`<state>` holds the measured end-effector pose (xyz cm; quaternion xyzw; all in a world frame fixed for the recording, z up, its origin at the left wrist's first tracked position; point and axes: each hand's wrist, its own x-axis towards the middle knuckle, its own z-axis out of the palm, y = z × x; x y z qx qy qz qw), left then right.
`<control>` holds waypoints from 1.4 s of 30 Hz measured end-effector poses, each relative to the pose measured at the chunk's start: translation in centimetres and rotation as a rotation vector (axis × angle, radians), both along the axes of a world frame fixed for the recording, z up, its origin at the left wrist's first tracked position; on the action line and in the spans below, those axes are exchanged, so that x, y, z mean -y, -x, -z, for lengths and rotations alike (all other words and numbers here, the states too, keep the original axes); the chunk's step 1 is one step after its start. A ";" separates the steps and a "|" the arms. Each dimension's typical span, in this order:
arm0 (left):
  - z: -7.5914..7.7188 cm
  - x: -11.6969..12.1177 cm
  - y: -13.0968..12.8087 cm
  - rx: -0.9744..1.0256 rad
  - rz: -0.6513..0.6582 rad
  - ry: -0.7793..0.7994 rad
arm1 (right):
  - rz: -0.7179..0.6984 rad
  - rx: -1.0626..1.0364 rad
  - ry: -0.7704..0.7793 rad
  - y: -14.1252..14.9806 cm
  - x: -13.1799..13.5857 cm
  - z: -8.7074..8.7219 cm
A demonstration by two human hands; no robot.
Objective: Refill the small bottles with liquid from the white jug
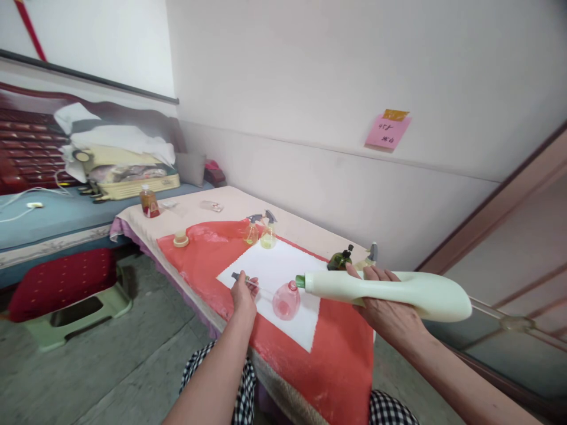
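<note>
Pale wall (310,77) is filling the upper frame, with a red sheet (341,336) spreading over the table (212,203) below and a white cloth (305,330) lying on it at lower centre. Right of centre, the right hand (394,313) is gripping a jug (429,289) around its narrow middle, holding it nearly level. Near the middle of the frame, the left hand (243,295) is pinching a nozzle (235,275), its thin tube (260,286) pointing towards the pink bottle (287,303).

For a clean pour, lining the jug's green spout (300,281) up with the small neck and tipping gradually would probably be working best; rushing could be spilling onto the cloth or toppling the bottle. Holding the tube well aside would be leaving the neck free.

Just below centre, the pink bottle is standing on the cloth, see-through and round-bellied, its neck showing no nozzle. Spout and neck are sitting very close; whether they are touching, or any liquid is running, I cannot tell.
</note>
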<state>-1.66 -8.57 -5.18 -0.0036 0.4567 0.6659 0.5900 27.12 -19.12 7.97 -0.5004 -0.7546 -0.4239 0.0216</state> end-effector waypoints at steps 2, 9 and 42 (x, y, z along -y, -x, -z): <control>0.0 0.0 0.0 0.002 0.001 0.004 | -0.002 -0.003 -0.005 0.0 0.0 0.0; -0.1 0.0 0.0 -0.003 0.001 0.000 | 0.003 0.005 -0.008 0.1 0.1 -0.1; -0.2 -0.2 -0.5 -0.005 0.038 0.003 | 0.069 -0.429 0.119 -3.4 -1.2 5.0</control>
